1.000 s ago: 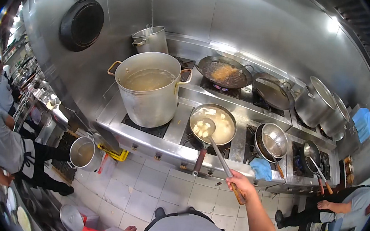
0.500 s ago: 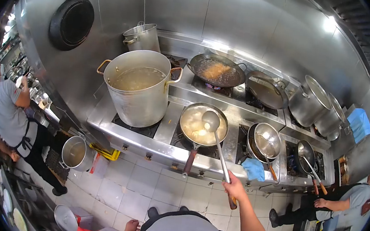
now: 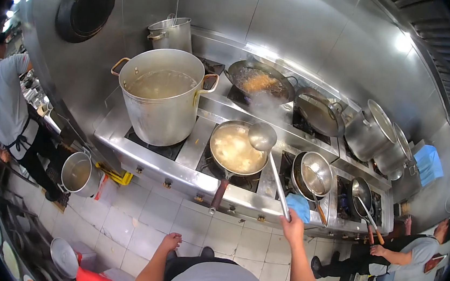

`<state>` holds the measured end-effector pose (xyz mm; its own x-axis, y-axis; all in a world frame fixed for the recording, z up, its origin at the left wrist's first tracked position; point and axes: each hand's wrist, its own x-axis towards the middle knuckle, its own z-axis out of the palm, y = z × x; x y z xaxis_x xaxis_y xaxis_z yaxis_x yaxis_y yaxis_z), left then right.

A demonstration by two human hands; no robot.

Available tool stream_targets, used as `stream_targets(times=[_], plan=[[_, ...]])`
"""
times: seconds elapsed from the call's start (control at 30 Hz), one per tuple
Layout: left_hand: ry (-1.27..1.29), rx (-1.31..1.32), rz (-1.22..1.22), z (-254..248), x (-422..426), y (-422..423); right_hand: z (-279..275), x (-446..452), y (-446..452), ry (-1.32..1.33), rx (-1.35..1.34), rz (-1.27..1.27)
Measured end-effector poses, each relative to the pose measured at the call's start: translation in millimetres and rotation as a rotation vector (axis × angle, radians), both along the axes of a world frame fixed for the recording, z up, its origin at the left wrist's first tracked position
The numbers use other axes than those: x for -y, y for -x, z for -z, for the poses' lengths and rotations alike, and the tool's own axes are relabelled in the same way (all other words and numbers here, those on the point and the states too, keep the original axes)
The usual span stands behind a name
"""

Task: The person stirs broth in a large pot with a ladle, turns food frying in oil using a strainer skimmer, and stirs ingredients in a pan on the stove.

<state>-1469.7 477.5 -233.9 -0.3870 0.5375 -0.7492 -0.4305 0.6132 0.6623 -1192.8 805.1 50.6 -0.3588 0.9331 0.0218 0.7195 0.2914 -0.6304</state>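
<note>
- The right hand (image 3: pixel 293 227) has its fingers wrapped around the end of a long-handled ladle (image 3: pixel 263 137).
- The ladle's bowl overlaps the right rim of a frying pan (image 3: pixel 220 192) — whether they touch, I cannot tell.
- Pale pieces sit in cloudy liquid in that pan, on the stove (image 3: pixel 188 161).
- The left hand (image 3: pixel 172 241) hangs near the body, fingers loosely curled, not closed.
- A tall stockpot (image 3: pixel 159 120) stands left of the pan — a blue cloth (image 3: pixel 299 207) lies near the right hand.
</note>
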Motion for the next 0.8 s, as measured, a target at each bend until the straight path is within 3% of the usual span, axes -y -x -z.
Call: stream_targets(times=[0.07,0.17,0.23,0.37,0.43,0.67,0.8], plan=[[-0.019,0.028,0.003,-3,-2,-6,-12,-18,-6,-0.140,0.196,-0.051],[-0.015,-0.050,0.074,2,7,-12,-59,-25,10,-0.101,0.387,-0.067],[0.060,-0.196,0.270,-1,25,-12,-70,-26,21,-0.127,0.388,-0.104],[0.068,-0.276,0.187,48,92,2,-73,-29,35,-0.182,0.425,-0.166],[0.170,-0.113,0.154,41,126,12,-75,-26,40,-0.197,0.456,-0.164],[0.350,-0.021,-0.015,19,221,27,-99,-4,56,-0.110,0.515,-0.100],[0.311,0.024,-0.090,20,239,30,-103,2,56,-0.097,0.461,-0.054]])
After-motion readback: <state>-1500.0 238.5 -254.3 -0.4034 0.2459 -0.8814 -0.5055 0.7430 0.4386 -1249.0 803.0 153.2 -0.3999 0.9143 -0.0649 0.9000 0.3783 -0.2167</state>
